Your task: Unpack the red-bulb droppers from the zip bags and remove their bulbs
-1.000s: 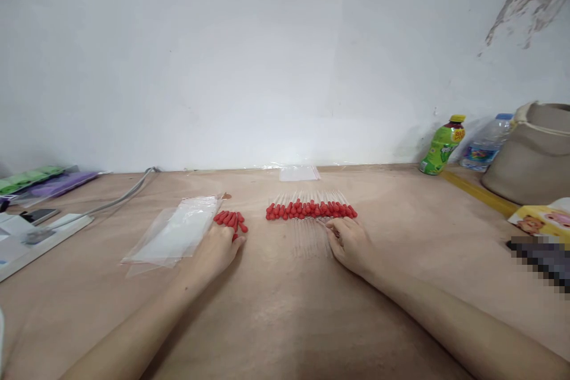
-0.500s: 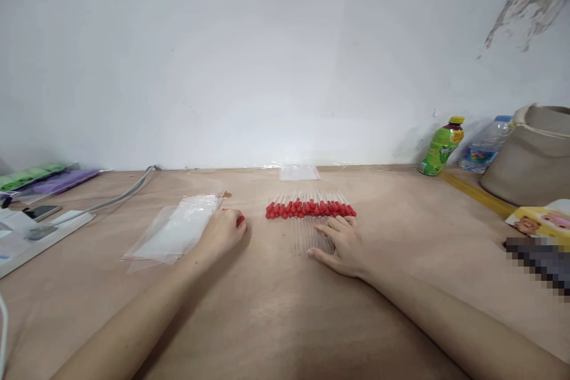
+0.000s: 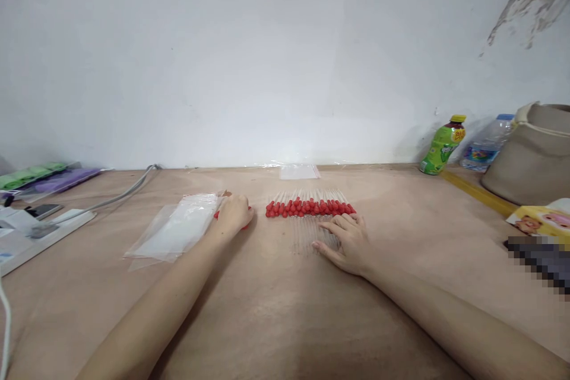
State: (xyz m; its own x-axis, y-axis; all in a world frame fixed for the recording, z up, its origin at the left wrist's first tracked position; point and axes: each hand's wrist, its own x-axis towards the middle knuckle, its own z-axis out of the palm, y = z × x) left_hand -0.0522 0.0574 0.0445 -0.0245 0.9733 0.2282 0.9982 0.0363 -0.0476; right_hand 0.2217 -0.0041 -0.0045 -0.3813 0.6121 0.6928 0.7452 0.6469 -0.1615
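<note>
A row of glass droppers with red rubber bulbs (image 3: 307, 208) lies on the wooden table in front of me. Their thin clear tubes point both toward the wall and toward me. My right hand (image 3: 347, 240) rests spread on the nearer tubes, fingertips close to the bulbs. Left of the row, my left hand (image 3: 235, 214) is closed over something red (image 3: 217, 214) on the table. Red shows on both sides of the fingers, but its shape is hidden. Just left of that hand lies a stack of clear plastic bags (image 3: 182, 228).
Another clear bag (image 3: 299, 172) lies by the wall. At the right are a green drink bottle (image 3: 443, 145), a water bottle (image 3: 485, 145), a beige bag-like container (image 3: 528, 154) and a yellow packet (image 3: 541, 221). A white power strip (image 3: 57, 237) with cables lies left.
My left hand has moved slightly right and away from me, and more red now shows beside it. My right hand has shifted a little to the right over the tubes.
</note>
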